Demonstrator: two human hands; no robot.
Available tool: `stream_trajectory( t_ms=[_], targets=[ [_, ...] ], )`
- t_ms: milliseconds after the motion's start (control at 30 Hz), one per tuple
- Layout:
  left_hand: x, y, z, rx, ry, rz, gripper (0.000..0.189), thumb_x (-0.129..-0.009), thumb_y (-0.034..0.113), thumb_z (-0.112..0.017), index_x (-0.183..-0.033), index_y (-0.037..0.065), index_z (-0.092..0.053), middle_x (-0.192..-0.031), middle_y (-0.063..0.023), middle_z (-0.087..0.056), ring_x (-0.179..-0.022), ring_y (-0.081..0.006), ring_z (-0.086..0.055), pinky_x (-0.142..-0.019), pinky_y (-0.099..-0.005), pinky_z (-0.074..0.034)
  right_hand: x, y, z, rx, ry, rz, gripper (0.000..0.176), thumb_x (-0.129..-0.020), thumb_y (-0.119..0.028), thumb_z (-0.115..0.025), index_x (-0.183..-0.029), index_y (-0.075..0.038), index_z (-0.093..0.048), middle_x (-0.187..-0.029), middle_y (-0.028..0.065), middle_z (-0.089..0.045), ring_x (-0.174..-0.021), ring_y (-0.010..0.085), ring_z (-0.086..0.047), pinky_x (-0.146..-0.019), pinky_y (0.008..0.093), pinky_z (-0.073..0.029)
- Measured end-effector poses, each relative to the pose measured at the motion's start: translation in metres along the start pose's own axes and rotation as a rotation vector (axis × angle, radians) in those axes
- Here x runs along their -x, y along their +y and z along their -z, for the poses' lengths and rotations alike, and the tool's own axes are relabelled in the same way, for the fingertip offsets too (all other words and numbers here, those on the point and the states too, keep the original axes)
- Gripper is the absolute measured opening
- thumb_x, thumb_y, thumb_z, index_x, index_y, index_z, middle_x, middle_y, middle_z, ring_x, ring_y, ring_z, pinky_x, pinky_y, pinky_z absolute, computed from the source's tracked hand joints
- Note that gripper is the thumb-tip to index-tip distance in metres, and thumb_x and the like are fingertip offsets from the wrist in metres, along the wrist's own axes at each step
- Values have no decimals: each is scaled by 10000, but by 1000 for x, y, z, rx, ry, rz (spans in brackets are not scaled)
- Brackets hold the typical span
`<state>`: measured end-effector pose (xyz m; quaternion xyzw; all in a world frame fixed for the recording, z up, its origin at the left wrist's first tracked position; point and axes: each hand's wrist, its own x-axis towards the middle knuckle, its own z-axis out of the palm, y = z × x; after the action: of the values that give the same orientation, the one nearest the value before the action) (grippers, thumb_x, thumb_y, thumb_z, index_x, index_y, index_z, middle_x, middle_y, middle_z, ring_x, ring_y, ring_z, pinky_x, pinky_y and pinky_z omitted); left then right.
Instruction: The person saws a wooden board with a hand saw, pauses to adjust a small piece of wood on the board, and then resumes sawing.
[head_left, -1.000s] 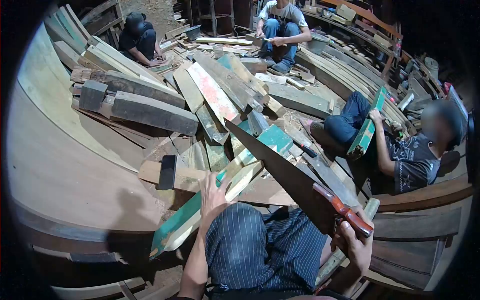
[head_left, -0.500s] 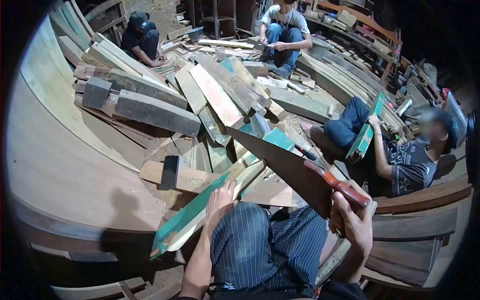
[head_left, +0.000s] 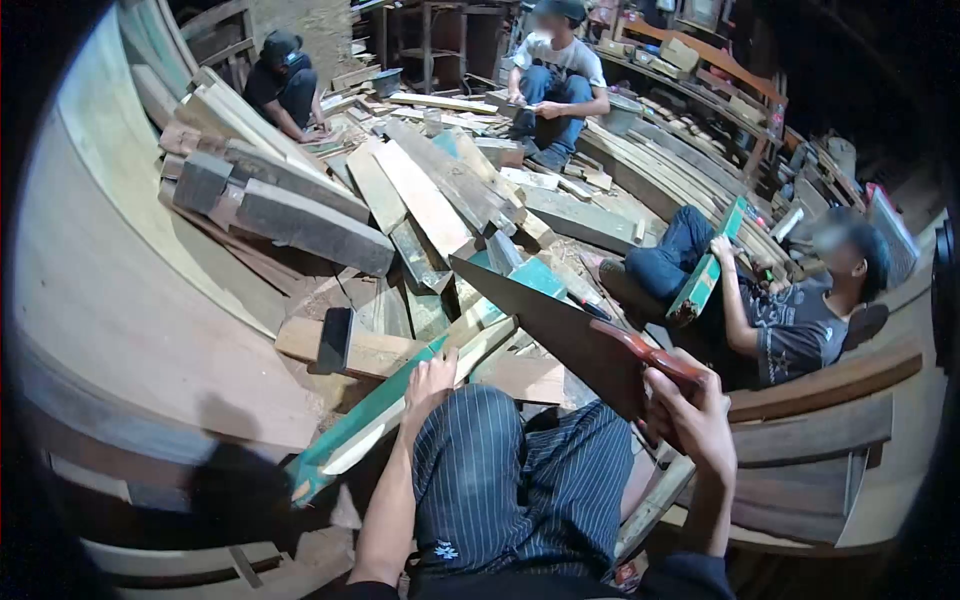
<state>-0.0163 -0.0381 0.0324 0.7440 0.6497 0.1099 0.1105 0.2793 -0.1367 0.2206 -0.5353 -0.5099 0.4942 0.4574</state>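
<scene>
My right hand (head_left: 692, 405) is closed around the reddish-brown handle of a handsaw (head_left: 565, 335). The wide dark blade points away to the upper left and crosses the far end of a green-painted board (head_left: 365, 430). That board lies slanted in front of my knees, with bare pale wood along its near side. My left hand (head_left: 432, 382) grips it, fingers bent over its upper edge, just left of my knee. Beneath the board's middle runs a bare plank (head_left: 380, 355), and a black phone-like slab (head_left: 335, 340) rests on it.
Stacked timbers (head_left: 310, 225) and loose boards (head_left: 425, 195) fill the middle floor. A person (head_left: 810, 320) at right holds a green piece of wood (head_left: 708, 265); two more people (head_left: 560, 85) crouch at the back. A large curved wooden panel (head_left: 130, 300) borders the left.
The view has shifted slightly, so most things sit a little further left. The saw handle and my right hand have moved slightly left and up. My left hand keeps its grip on the board.
</scene>
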Motion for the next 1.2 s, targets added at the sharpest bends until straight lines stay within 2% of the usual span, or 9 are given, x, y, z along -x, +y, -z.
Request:
stream_trajectory(
  t_ms=[133, 400, 533, 733, 800, 867, 1000, 1100, 1200],
  targets=[
    [-12, -24, -13, 129, -9, -48, 311, -790, 148, -652, -1036, -19, -561, -950, -249, -641, -908, -392, -639, -776, -484, -523, 52, -49, 20, 130, 198, 29, 200, -889, -101, -608, -1028, 38, -572, -638, 7, -531, -476, 49, -472, -416, 204, -381],
    [-3, -16, -45, -101, 150, -178, 292, -782, 137, -662, -1013, 0, -548, -811, -224, -647, -724, -347, -675, -599, -412, -557, -5, -33, -2, 122, 23, 47, 160, -921, -139, -605, -991, 2, -579, -614, -11, -502, -458, 45, -433, -395, 214, -336],
    [-15, -22, -24, 82, -20, -77, 290, -764, 167, -690, -957, -16, -574, -820, -230, -653, -776, -380, -667, -651, -470, -539, -39, -48, -31, 104, -73, 91, 207, -941, -178, -591, -1026, 11, -584, -588, -33, -483, -446, 23, -413, -386, 200, -322],
    [-4, -5, -16, 51, 44, -9, 305, -805, 223, -657, -995, 2, -566, -865, -238, -655, -864, -385, -657, -749, -480, -521, -29, -30, 9, 74, -37, 4, 152, -941, -147, -589, -1000, -8, -578, -622, -42, -468, -453, 29, -393, -388, 213, -301],
    [-5, -9, -16, 42, 11, -23, 289, -825, 227, -623, -1011, 13, -564, -885, -244, -654, -899, -378, -653, -787, -476, -515, -6, -33, 26, 78, 18, -41, 164, -931, -140, -599, -1020, -5, -569, -614, -28, -477, -461, 27, -406, -392, 212, -328],
    [-11, -20, -21, 39, 10, -61, 281, -834, 225, -610, -1012, 12, -567, -901, -250, -652, -899, -373, -656, -779, -472, -522, 26, -27, 50, 136, 389, 16, 200, -930, -144, -588, -1033, 23, -550, -573, -16, -468, -438, 27, -404, -381, 212, -349],
    [-16, -29, -30, 71, 24, -173, 213, -834, 186, -585, -950, 7, -566, -739, -233, -645, -739, -381, -672, -646, -478, -540, 50, -48, 78, 158, 115, 120, 245, -902, -151, -580, -1014, 61, -528, -522, -3, -462, -380, 36, -377, -351, 212, -334],
    [-16, -32, -44, 10, 81, -231, 205, -836, 153, -548, -953, -15, -561, -703, -237, -638, -715, -388, -672, -622, -478, -541, 40, -39, 58, 155, 210, 26, 212, -882, -113, -587, -1007, 53, -542, -584, 3, -502, -416, 32, -399, -369, 191, -300],
    [-8, -18, -30, -1, 75, -190, 209, -848, 141, -522, -952, -37, -556, -743, -248, -640, -719, -390, -669, -615, -464, -545, -28, -7, -3, 266, 186, -8, 167, -917, -137, -588, -981, 16, -604, -736, -30, -519, -627, 12, -447, -555, 179, -358]
  ],
)
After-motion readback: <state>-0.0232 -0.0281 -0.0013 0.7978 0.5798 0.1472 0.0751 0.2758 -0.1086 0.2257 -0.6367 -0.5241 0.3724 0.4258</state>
